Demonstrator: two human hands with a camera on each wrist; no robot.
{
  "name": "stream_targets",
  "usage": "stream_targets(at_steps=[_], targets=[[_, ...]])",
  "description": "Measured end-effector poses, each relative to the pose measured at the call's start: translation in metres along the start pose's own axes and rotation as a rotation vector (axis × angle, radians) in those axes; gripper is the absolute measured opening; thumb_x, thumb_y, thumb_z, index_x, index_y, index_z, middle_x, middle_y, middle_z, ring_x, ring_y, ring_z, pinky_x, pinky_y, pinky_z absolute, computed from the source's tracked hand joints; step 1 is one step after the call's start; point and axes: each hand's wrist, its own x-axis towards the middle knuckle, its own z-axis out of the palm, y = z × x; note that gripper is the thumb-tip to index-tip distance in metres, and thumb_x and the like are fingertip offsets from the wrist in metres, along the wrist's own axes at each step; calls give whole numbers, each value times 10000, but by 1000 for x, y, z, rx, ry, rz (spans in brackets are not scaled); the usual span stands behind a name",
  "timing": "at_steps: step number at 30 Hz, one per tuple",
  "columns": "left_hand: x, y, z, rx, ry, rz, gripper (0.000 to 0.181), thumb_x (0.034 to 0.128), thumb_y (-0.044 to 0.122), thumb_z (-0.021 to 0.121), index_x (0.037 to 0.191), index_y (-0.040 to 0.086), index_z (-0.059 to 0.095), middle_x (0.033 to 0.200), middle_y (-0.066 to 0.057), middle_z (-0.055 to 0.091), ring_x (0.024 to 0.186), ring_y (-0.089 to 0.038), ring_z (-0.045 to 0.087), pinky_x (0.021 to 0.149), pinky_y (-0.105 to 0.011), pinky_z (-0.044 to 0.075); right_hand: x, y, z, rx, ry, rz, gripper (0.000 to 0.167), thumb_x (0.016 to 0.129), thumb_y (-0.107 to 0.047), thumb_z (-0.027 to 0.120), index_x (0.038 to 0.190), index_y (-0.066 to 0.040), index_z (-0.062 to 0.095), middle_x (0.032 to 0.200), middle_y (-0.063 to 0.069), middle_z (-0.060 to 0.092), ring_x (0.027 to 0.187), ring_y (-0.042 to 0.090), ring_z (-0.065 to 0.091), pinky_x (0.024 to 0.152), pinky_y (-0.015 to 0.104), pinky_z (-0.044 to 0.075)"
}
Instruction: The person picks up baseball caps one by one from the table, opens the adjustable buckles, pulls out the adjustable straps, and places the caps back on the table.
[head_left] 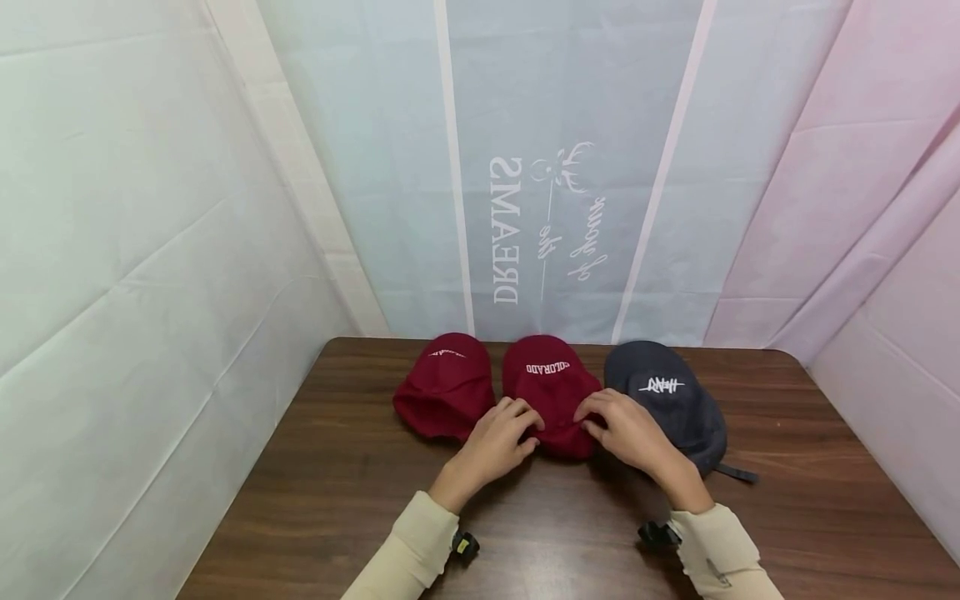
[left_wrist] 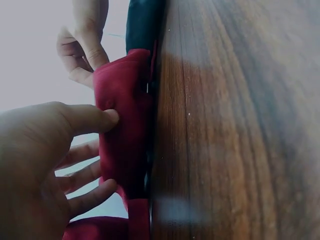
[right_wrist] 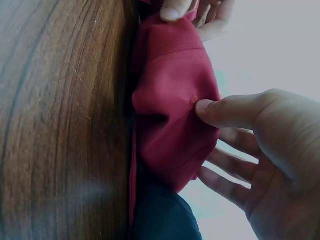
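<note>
A dark red cap with white COLORADO lettering (head_left: 546,392) lies in the middle of a row of three caps, brim toward the wall. My left hand (head_left: 498,440) pinches the left side of its crown, thumb on the near face, as the left wrist view shows. On the opposite side, my right hand (head_left: 626,427) pinches the crown fabric between thumb and fingers. The cloth (right_wrist: 175,85) between the hands is dented and creased. Some fingertips are hidden behind the fabric.
Another dark red cap (head_left: 446,383) lies to the left, close to my left hand. A dark grey-blue cap (head_left: 667,400) with white lettering sits at the right, its strap (head_left: 737,473) trailing on the wooden table (head_left: 322,500). Printed cloth walls (head_left: 585,100) stand behind.
</note>
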Motion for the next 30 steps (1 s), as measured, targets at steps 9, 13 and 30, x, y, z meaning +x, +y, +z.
stream_targets(at_steps=[9, 13, 30], targets=[[1, -2, -6, -67, 99, -27, 83, 980, 167, 770, 1040, 223, 763, 1104, 61, 630, 1002, -86, 576, 808, -169, 530, 2, -1, 0, 26, 31, 46, 166, 906, -72, 817, 991, -213, 793, 1003, -60, 758, 977, 165, 691, 853, 435, 583], [2, -3, -8, -81, 117, -51, 83, 980, 161, 768, 1040, 217, 775, 1077, 71, 666, 982, -89, 593, 827, -189, 542, 3, -2, -1, 40, 47, 65, 161, 916, -90, 817, 1012, -217, 796, 1001, -57, 762, 949, 151, 694, 823, 421, 584], [0, -8, -17, -138, 301, -55, 54, 998, 200, 762, 1051, 193, 765, 1031, 54, 709, 954, -96, 665, 818, -259, 584, 9, -7, -5, 74, 167, 103, 126, 950, -157, 802, 1030, -254, 802, 1008, -79, 782, 904, 134, 724, 776, 424, 578]])
